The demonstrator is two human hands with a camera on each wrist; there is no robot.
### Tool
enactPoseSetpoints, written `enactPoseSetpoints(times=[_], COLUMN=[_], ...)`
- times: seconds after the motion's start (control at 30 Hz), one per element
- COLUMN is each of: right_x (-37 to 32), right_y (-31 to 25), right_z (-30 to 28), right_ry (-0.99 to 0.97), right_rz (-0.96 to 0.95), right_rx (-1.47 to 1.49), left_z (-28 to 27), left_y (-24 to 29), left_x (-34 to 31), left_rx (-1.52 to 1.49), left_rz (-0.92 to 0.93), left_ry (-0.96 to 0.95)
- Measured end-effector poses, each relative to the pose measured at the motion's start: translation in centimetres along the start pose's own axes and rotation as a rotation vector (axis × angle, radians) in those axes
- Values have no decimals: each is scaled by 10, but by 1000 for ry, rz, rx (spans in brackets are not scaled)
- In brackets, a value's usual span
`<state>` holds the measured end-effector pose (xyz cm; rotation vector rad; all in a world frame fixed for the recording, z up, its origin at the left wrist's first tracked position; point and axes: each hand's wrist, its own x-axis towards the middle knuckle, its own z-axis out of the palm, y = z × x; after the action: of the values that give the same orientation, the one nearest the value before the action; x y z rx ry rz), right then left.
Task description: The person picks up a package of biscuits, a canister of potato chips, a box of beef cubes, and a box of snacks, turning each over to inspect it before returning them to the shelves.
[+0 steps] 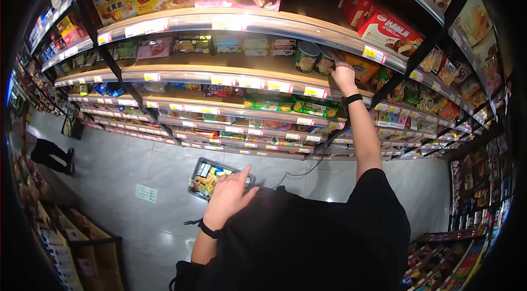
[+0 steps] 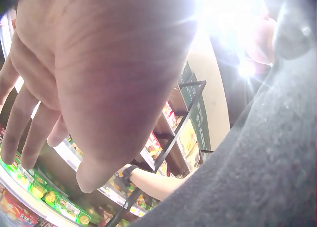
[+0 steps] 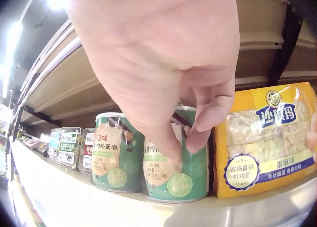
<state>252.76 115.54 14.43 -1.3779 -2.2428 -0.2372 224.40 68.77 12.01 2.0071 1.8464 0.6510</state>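
your black shirt (image 1: 313, 230) lies nearest the head camera, filling the lower middle. your right arm reaches up from it to the shelf (image 3: 64, 187), and the right hand (image 3: 158, 63) comes down over the right-hand green can (image 3: 179, 185). that can is directly below and beyond your fingertips; it stands upright on the shelf, its long axis vertical, so your thumb and bent fingers meet it from above and in front. the right hand is plainly the nearer one. its fingers overlap the can in view, but i cannot tell whether they have tightened round it.

to your left of it stands the other green can (image 3: 116, 155), also upright and just beside; to your right, just beside as well, is a yellow package (image 3: 270, 138) with a clear window showing pale pieces. further left along the shelf sit clear-topped packs (image 3: 69, 146), too small to read. you cannot see inside either can.

your left hand (image 1: 228, 198) is well away from the shelf, low in front of you, fingers loose and gripping nothing that shows. beyond it is a dark basket (image 1: 195, 170) of small, bright packets, partly hidden by that hand.
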Motion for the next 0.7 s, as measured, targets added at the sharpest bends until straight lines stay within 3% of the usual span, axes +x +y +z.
enactPoseSetpoints(times=[0.07,0.17,0.27,0.33,0.4,0.53,0.67,0.7], right_x=[0,-17,-52,-84,-128,-217,-288,-305], right_y=[-2,-48,-78,-116,-161,-213,-250,-250], right_z=[1,-32,-28,-26,-18,51,99,120], right_ry=[-21,-101,287,380,69,-239,-853,-877], right_rz=[20,229,-14,-192,0,-269,-268,-328], right_rx=[-8,-44,63,273,491,582,463,484], left_z=[1,-2,-13,-24,-30,-7,53,77], left_y=[-3,-11,-32,-55,-90,-185,-283,-305], left_x=[-2,-7,-16,-29,-46,-92,-141,-154], left_rx=[-9,-44,-99,-149,-142,-239,-634,-722], left_rz=[19,20,-40,-122,-259,-490,-751,-804], left_ry=[21,27,19,83,88,146,143,167])
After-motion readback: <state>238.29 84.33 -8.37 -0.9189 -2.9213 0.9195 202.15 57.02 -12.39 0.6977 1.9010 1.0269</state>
